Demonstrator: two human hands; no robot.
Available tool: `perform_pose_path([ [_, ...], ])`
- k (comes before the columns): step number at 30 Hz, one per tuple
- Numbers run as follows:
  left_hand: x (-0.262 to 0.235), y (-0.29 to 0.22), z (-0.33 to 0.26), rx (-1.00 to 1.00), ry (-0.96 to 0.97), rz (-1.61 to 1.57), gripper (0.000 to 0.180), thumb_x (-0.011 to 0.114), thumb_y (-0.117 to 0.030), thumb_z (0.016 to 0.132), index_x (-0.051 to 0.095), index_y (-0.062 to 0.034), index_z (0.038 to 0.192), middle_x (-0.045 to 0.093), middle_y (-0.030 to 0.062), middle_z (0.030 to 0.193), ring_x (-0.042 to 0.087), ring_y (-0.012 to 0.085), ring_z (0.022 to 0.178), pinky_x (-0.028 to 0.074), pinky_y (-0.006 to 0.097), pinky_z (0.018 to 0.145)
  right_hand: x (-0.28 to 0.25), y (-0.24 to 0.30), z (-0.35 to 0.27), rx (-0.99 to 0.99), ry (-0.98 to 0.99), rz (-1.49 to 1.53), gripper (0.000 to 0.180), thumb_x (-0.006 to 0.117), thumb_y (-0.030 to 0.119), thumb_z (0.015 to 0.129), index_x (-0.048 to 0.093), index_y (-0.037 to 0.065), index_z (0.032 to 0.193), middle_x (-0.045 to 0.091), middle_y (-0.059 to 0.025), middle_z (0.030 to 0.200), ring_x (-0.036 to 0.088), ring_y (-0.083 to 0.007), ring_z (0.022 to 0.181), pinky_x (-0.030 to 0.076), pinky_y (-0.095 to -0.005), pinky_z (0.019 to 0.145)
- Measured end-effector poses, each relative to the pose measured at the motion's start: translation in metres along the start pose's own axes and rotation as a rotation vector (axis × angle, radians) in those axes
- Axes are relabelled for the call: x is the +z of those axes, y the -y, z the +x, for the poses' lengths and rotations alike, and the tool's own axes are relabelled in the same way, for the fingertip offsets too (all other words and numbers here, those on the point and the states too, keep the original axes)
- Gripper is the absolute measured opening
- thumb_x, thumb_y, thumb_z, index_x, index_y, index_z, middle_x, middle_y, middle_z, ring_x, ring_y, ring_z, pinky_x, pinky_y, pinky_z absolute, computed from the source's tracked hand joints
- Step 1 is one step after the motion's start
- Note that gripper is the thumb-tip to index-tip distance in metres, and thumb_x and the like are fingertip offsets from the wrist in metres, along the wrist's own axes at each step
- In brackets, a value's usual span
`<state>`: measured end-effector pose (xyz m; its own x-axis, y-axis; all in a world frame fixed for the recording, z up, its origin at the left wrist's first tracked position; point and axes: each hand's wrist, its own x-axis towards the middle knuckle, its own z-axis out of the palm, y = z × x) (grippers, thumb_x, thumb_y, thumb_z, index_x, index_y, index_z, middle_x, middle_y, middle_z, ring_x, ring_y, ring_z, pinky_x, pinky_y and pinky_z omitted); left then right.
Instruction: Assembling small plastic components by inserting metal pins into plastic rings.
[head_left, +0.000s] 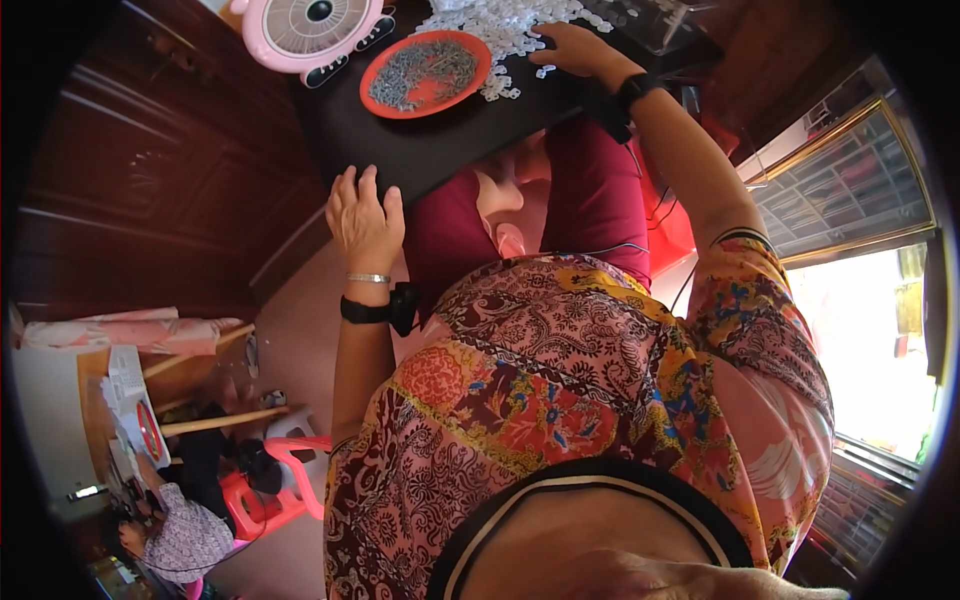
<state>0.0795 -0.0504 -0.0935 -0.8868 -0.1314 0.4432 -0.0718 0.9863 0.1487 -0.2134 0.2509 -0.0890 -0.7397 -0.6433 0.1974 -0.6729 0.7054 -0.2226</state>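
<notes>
My left hand [366, 215] lies at the near left edge of the black table [385, 150], fingers stretched out and somewhat apart, holding nothing. At the right side of a heap of small white plastic pieces [510, 30] is my right hand [580, 50]. Its fingers reach toward the pieces, thumb apart from them, and no piece shows in its grasp. An orange-red plate [372, 85] between the hands holds many small grey metal pieces [415, 75], which look like nails or screws. Both wrists wear black bands.
A pink fan [312, 35] stands at the far left of the table. Clear plastic [665, 22] lies at the far right. Dark wooden panelling [170, 170] flanks the table on the left. Lower left, another person [185, 530] sits at a separate table near a red plastic chair [290, 490].
</notes>
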Motion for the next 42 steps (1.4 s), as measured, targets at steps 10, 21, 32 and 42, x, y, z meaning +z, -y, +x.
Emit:
perform_pose_path([
  [10, 0.009, 0.003, 0.01, 0.012, -0.018, 0.013, 0.04, 0.053, -0.03, 0.084, 0.056, -0.0061, 0.117, 0.051, 0.0186, 0.124, 0.044, 0.0359, 0.119, 0.033, 0.047, 0.1, 0.037, -0.025, -0.063, 0.055, -0.42, -0.071, 0.041, 0.059, 0.034, 0.083, 0.06, 0.006, 0.113, 0.06, -0.0182, 0.113, 0.055, -0.0345, 0.108, 0.042, -0.0418, 0.095],
  [21, 0.017, 0.004, 0.01, -0.04, -0.016, 0.002, 0.039, 0.051, -0.029, 0.087, 0.054, -0.0052, 0.118, 0.05, 0.0178, 0.127, 0.042, 0.0343, 0.121, 0.03, 0.046, 0.103, 0.05, -0.018, -0.058, 0.12, -0.345, -0.183, 0.04, 0.05, 0.03, 0.088, 0.057, 0.005, 0.118, 0.054, -0.018, 0.125, 0.048, -0.0344, 0.118, 0.036, -0.0425, 0.102],
  [32, 0.012, -0.003, 0.012, -0.037, -0.042, -0.042, 0.039, 0.052, -0.027, 0.085, 0.056, -0.0035, 0.116, 0.05, 0.0187, 0.126, 0.041, 0.0358, 0.121, 0.03, 0.047, 0.103, 0.019, -0.019, -0.054, 0.105, -0.098, -0.159, 0.044, 0.045, 0.03, 0.091, 0.051, 0.002, 0.124, 0.048, -0.0218, 0.129, 0.044, -0.0355, 0.121, 0.034, -0.0403, 0.104],
  [42, -0.024, -0.009, -0.003, -0.041, -0.037, -0.075, 0.041, 0.052, -0.025, 0.085, 0.053, -0.0033, 0.119, 0.047, 0.0192, 0.13, 0.04, 0.036, 0.123, 0.028, 0.048, 0.104, -0.055, 0.01, -0.052, 0.008, 0.163, 0.037, 0.045, 0.054, 0.026, 0.087, 0.05, 0.003, 0.126, 0.05, -0.0191, 0.128, 0.048, -0.0308, 0.119, 0.038, -0.0391, 0.1],
])
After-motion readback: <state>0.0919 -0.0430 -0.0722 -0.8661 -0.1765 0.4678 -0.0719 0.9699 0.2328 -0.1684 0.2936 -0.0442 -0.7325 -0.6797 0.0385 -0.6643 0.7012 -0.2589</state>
